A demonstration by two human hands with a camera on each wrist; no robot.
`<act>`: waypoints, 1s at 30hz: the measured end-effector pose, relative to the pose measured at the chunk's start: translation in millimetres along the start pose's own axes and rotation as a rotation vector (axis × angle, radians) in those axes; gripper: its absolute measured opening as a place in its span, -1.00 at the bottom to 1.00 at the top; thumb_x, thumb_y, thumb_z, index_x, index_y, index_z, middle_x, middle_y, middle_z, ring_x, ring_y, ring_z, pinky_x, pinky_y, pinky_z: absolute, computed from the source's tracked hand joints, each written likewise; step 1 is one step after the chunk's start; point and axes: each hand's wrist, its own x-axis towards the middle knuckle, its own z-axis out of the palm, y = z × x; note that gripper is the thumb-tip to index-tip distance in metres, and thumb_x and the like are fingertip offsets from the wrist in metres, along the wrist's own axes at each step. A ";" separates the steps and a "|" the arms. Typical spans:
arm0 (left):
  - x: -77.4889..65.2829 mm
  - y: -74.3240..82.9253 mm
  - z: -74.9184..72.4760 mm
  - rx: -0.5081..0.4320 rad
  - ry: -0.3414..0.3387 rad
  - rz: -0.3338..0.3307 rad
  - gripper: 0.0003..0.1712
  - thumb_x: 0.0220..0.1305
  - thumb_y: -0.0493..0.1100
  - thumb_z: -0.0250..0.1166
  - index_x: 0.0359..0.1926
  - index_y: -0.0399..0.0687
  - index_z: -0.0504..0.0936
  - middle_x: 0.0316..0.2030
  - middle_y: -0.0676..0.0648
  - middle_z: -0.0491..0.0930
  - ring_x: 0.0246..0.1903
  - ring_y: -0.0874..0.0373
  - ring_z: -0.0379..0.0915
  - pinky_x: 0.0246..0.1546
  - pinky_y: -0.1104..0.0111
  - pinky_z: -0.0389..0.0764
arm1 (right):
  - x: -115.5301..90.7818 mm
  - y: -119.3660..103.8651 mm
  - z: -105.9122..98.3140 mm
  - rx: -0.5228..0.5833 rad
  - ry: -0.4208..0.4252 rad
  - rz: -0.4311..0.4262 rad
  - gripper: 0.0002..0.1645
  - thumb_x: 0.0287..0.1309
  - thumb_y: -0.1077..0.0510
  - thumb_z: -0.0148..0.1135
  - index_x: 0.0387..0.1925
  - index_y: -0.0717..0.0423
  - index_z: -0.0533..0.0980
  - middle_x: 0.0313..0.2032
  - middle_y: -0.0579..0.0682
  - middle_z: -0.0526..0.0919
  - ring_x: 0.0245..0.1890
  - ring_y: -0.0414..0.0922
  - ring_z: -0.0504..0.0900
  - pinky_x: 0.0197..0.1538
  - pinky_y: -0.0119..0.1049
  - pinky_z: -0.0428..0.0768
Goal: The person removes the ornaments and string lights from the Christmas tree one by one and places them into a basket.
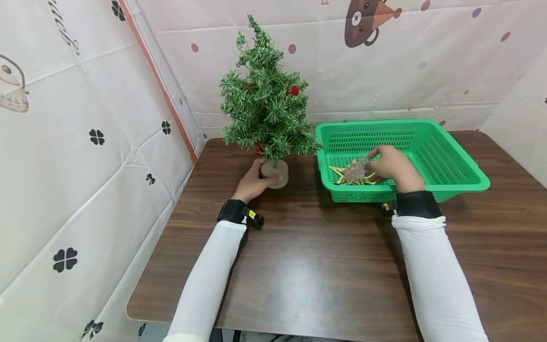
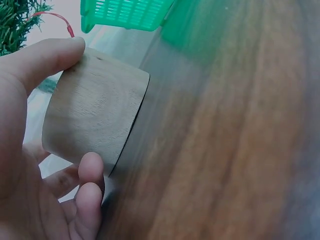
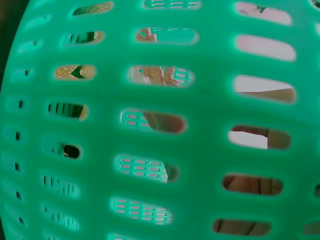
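A small artificial Christmas tree (image 1: 270,102) stands on a round wooden base (image 1: 277,176) at the back left of the table. My left hand (image 1: 253,183) grips that base, its thumb on one side and fingers curled at the other, as the left wrist view shows up close. Inside a green plastic basket (image 1: 463,161), my right hand (image 1: 393,164) pinches a pinkish glittery snowflake-like ornament (image 1: 354,172) at its edge. Gold glittery star ornaments (image 1: 337,170) lie beneath and around it. The basket's slotted wall (image 3: 105,135) hides most of the right fingers in the right wrist view.
The basket stands at the back of the brown wooden table (image 1: 307,266), just right of the tree. Red berries (image 1: 294,90) show among the branches. A printed sheet (image 1: 427,61) hangs behind the table, and another covers the left side.
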 end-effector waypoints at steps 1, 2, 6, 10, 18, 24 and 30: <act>-0.1 -0.1 0.0 -0.001 -0.001 -0.001 -0.04 0.22 0.38 0.35 0.52 0.34 0.13 0.54 -0.04 0.20 0.49 -0.12 0.18 0.40 -0.11 0.32 | -0.3 0.2 0.4 -0.009 -0.001 0.000 -0.45 0.39 0.21 0.09 0.29 0.47 0.33 0.02 0.45 0.62 -0.35 0.06 0.76 -0.23 -0.04 0.72; 0.0 -0.2 0.0 -0.002 -0.001 -0.001 -0.04 0.22 0.38 0.35 0.52 0.35 0.13 0.54 -0.04 0.20 0.49 -0.12 0.18 0.40 -0.11 0.31 | -0.7 0.6 0.7 -0.017 -0.005 -0.002 -0.45 0.39 0.20 0.10 0.28 0.47 0.34 0.03 0.45 0.60 -0.35 0.05 0.76 -0.24 -0.05 0.72; -0.7 -0.3 -1.1 -0.012 -0.010 0.010 -0.04 0.24 0.35 0.35 0.53 0.33 0.12 0.53 -0.05 0.21 0.48 -0.12 0.21 0.38 -0.11 0.34 | -1.7 0.9 1.6 -0.065 -0.016 -0.002 -0.48 0.42 0.06 0.16 0.16 0.43 0.43 -0.03 0.38 0.64 -0.40 -0.02 0.72 -0.33 -0.13 0.64; -0.3 -1.2 -2.2 -0.050 -0.029 0.012 -0.10 0.29 0.25 0.35 0.53 0.32 0.13 0.48 -0.08 0.29 0.29 -0.09 0.43 0.19 0.00 0.53 | -2.2 -0.2 1.1 -0.097 -0.007 -0.014 -0.39 0.44 -0.10 0.16 0.11 0.41 0.47 -0.17 0.31 0.71 -0.40 0.02 0.68 -0.38 -0.15 0.58; 2.3 -4.3 -4.2 -0.060 -0.041 0.008 -0.10 0.27 0.26 0.37 0.52 0.39 0.14 0.47 -0.05 0.29 0.29 -0.07 0.43 0.19 0.01 0.53 | -12.2 -22.1 4.2 -0.019 0.236 -0.122 -0.36 0.41 -0.27 0.14 0.05 0.24 0.57 -0.19 0.22 0.74 -0.40 0.02 0.71 -0.30 -0.13 0.59; 8.5 -8.6 -7.3 -0.031 -0.055 0.037 -0.06 0.21 0.36 0.38 0.50 0.44 0.15 0.53 -0.03 0.22 0.49 -0.13 0.18 0.42 -0.11 0.30 | -30.2 -56.2 12.4 0.063 0.344 -0.190 -0.42 0.37 -0.32 0.15 -0.08 0.11 0.63 -0.34 0.00 0.74 -0.46 -0.13 0.66 -0.32 -0.20 0.56; 11.2 -13.1 -13.9 -0.063 -0.129 0.090 -0.07 0.25 0.26 0.40 0.54 0.47 0.12 0.53 0.00 0.22 0.38 -0.11 0.35 0.30 -0.06 0.46 | -43.1 -83.1 28.2 0.082 0.376 -0.234 -0.54 0.39 -0.27 0.19 -0.15 0.03 0.64 -0.36 -0.01 0.72 -0.42 -0.05 0.67 -0.32 -0.19 0.58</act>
